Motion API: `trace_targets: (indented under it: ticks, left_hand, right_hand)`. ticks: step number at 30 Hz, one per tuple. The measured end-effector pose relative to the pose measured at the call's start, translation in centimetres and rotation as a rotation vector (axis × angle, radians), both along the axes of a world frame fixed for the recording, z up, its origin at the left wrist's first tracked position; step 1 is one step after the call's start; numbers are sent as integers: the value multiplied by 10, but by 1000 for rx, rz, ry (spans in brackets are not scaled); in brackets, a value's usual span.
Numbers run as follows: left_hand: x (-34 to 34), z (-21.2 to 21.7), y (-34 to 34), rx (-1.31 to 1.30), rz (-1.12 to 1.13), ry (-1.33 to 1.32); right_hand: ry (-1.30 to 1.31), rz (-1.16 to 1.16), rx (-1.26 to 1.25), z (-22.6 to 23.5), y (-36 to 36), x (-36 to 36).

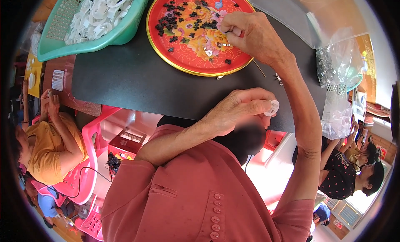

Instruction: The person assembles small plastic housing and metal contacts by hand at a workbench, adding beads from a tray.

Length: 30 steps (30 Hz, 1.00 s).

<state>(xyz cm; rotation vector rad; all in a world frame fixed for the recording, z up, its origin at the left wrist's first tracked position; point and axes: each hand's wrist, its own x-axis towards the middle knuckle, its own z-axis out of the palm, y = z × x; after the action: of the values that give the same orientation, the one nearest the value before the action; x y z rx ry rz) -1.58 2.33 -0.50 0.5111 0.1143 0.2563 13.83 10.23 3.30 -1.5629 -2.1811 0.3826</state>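
My left hand (243,108), near the table's front edge, pinches a small white plastic ring-like part (272,108) between thumb and fingers. My right hand (256,35) is over the right side of a round red tray (162,54) with a gold rim and flower pattern. Its fingers are closed, and a bit of something red (241,34) shows between them; the rest is hidden. Many small black cross-shaped pieces (168,23) are scattered on the tray. Small shiny metal pieces (225,45) and a small white piece (209,53) lie just below my right fingers.
A green basket (98,44) full of white plastic parts (99,10) stands at the far left. A clear plastic bag (327,67) of small dark parts is at the right, beside a thin stick (259,68). Other people sit left and right, near a pink chair (85,175).
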Motion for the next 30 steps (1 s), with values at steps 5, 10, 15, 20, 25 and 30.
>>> trace_targets:
  ticks: [5, 10, 15, 20, 25, 30]
  left_hand:
    - [0, 0, 0, 7, 8, -1]
    - [0, 1, -1, -93, 44, -7]
    - [-2, 1, -1, -72, 53, 15]
    - [-3, 2, 0, -17, 80, 36]
    - [-4, -2, 0, 19, 100, 15]
    - [-3, -1, 1, 63, 135, 45]
  right_hand:
    - [-16, 20, 104, -4, 0, 0]
    - [295, -124, 10, 9, -16, 3]
    - [703, -275, -229, 26, -47, 12]
    - [1014, -236, -223, 26, -84, 24]
    - [1111, -338, -267, 25, -119, 27]
    - [1200, -333, -196, 9, -140, 34]
